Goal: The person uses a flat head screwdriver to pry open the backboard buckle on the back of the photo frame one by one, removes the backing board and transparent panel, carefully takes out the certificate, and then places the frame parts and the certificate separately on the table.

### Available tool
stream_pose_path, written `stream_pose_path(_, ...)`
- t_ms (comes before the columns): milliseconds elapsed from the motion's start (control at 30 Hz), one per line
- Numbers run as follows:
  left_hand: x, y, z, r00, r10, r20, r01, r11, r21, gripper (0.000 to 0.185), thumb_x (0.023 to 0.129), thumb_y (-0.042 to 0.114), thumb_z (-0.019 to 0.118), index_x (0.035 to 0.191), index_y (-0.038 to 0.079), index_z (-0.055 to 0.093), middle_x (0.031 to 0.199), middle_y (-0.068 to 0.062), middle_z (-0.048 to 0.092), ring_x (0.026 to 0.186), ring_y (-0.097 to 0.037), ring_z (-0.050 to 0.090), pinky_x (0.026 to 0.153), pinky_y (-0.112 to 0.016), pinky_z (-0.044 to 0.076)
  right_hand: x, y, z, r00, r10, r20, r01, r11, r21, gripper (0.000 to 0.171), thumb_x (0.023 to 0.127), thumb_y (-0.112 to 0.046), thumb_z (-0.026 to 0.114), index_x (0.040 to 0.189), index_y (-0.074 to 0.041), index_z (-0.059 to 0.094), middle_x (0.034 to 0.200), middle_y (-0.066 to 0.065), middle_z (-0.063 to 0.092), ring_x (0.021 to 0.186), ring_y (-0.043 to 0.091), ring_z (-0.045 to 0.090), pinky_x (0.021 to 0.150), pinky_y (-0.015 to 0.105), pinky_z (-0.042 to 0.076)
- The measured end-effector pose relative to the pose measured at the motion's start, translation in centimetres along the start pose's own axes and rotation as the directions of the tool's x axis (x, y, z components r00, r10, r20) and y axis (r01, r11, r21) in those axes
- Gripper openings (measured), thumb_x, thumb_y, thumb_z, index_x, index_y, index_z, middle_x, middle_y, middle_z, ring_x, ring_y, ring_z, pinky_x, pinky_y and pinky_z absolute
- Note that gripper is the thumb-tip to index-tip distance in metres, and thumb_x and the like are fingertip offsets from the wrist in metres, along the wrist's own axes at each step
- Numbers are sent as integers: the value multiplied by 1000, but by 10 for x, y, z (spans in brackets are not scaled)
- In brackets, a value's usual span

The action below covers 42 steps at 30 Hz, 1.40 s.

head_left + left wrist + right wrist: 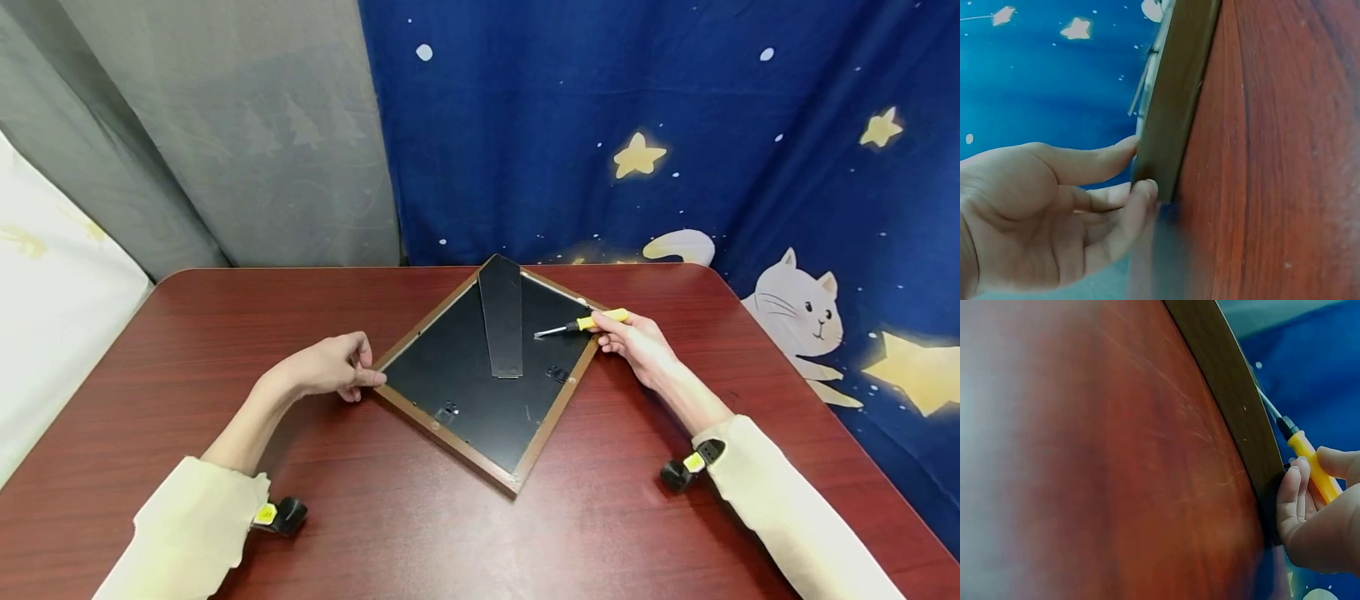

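Observation:
A picture frame with a brown wooden rim and black backing lies face down on the table, turned so that one corner points to me. A black easel leg runs down its back from the far corner. My left hand pinches the frame's left corner, thumb on top and fingertips against the side, as the left wrist view shows. Near the right corner my right hand holds a screwdriver by its yellow handle. Its metal shaft points left over the backing; whether the tip touches is unclear.
Small dark metal fittings sit along the rim and backing. The reddish-brown table extends around the frame. Behind it hang a grey curtain and a blue curtain with stars and a cat. Each wrist wears a small black camera.

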State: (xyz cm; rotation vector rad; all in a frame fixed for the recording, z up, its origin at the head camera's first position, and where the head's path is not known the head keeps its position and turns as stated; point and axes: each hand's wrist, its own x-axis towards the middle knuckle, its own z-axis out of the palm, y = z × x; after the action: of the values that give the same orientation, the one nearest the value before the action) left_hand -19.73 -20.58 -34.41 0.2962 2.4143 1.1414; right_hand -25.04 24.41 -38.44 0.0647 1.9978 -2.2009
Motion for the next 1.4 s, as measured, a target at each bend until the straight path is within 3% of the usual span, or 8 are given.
stream_pose_path(133,-5,2,3,998,-2,57,1,1000,12,30,94,17,73,96,0,48,80,-10,56,70,-21,58,66,-33,51,5,-4,-1,1000,7,3,-8,999,50,15,101,-15,64,109,-3,59,82,-2,73,64,6,59,64,16,51)
stream_pose_path(367,1,1,5,997,74,-20,-72,992,100,27,98,25,68,104,1,56,75,-4,52,71,-21,51,64,-31,42,-16,-13,-7,999,39,7,-40,955,295,9,102,-17,62,104,-8,64,88,4,72,66,11,60,64,20,52)
stream_pose_path(667,22,3,7,989,123,-87,-110,984,142,28,97,20,70,110,-2,57,88,-8,57,73,-19,54,66,-31,46,-53,6,8,982,145,120,-165,969,183,16,106,-25,54,111,-11,62,95,0,71,74,9,62,71,21,54)
stream_pose_path(933,29,5,11,989,138,-59,-120,964,239,28,95,16,72,109,-5,59,85,-6,56,77,-19,53,74,-33,44,-54,13,22,986,100,135,-127,970,209,14,108,-17,50,105,-7,60,91,3,68,81,12,65,83,25,56)
stream_pose_path(1067,22,6,14,994,110,11,-110,976,189,29,95,16,73,106,-5,56,81,-5,54,72,-17,56,71,-32,48,-42,12,26,990,91,104,-113,968,226,15,107,-16,50,111,-3,57,88,3,67,79,11,63,83,24,55)
stream_pose_path(1233,9,12,29,987,91,135,-91,996,-3,33,92,11,76,100,-4,47,77,-8,59,72,-19,65,74,-36,58,-19,10,30,998,57,36,-64,973,222,18,107,-15,51,115,1,53,85,2,66,77,9,59,79,19,51)
stream_pose_path(1400,0,15,41,978,88,187,-61,988,-144,27,95,9,71,96,-4,48,84,-14,61,71,-22,69,72,-37,60,0,5,33,999,35,5,-36,983,180,21,107,-14,50,119,3,50,84,1,66,76,8,57,74,16,49)
